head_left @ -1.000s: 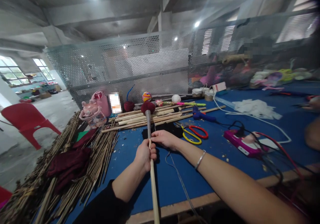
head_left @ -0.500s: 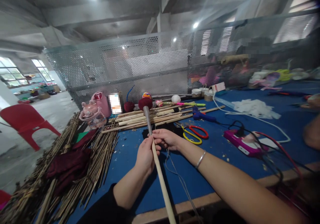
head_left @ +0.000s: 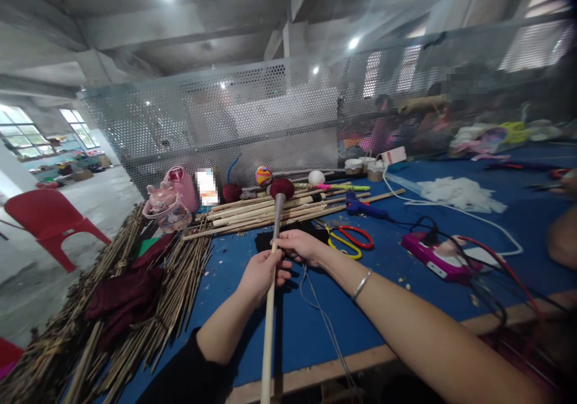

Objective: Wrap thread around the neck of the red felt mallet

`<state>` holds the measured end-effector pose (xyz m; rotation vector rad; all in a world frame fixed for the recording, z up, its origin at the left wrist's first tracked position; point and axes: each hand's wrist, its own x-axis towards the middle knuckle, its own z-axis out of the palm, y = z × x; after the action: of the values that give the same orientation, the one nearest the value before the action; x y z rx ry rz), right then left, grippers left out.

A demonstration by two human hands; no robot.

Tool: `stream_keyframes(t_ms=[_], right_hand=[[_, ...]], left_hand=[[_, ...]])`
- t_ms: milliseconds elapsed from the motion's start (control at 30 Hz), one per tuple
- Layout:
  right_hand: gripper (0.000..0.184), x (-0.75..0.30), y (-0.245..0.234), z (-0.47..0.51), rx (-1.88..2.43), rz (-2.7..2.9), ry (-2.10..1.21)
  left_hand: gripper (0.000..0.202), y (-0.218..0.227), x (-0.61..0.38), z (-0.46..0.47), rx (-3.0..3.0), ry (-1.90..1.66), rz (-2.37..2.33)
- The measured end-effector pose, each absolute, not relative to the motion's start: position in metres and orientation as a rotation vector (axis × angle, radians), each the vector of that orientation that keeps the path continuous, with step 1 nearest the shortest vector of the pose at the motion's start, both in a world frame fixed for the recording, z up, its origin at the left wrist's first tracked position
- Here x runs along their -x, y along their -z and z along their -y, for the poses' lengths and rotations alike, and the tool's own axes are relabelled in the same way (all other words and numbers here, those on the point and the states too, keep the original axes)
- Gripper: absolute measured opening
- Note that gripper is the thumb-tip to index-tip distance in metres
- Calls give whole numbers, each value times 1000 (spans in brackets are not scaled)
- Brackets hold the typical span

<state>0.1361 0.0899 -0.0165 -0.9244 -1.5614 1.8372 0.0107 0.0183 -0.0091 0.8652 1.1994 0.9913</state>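
Note:
A pale wooden stick (head_left: 268, 332) runs up from the lower edge, topped by a dark red ball (head_left: 282, 189). Below the ball, its upper part has a grey covering (head_left: 279, 211). My left hand (head_left: 260, 275) is closed around the stick just under this covering, its other fingers loosely curled. At the covering's lower end my right hand (head_left: 298, 246) pinches close against the stick. Grey cord (head_left: 321, 314) hangs from beneath the right hand down past the table edge; the cord between the fingertips is hidden. Black cloth (head_left: 265, 241) lies behind the hands.
Right of the hands lie red-and-yellow scissors (head_left: 349, 240), a blue glue gun (head_left: 367, 207) and a purple power strip (head_left: 435, 258) with cables. Wooden sticks (head_left: 252, 214) lie behind. Bundled twigs (head_left: 175, 296) and maroon cloth (head_left: 128, 296) cover the left. Another person's hand (head_left: 563, 235) shows at far right.
The stick has swung: its ball end moved right and its lower end left, uncovering the multicoloured ball behind. Both hands still hold at about the same place.

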Motion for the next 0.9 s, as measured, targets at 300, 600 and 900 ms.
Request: stream_keyframes(t_ms=[300,600,900], right_hand=[[25,-133,16,-86,991,1654,-1766],[26,-122,19,-85,1046,1565,-1681],[30,-135,10,-88,874,1501,-1905]], left_hand=[[43,15,-10,-16,-1108,-861,-1310],[41,19,5,-24,-1488,-967,-1551],[45,8,-13,-16,-1082,-1079,-1114]])
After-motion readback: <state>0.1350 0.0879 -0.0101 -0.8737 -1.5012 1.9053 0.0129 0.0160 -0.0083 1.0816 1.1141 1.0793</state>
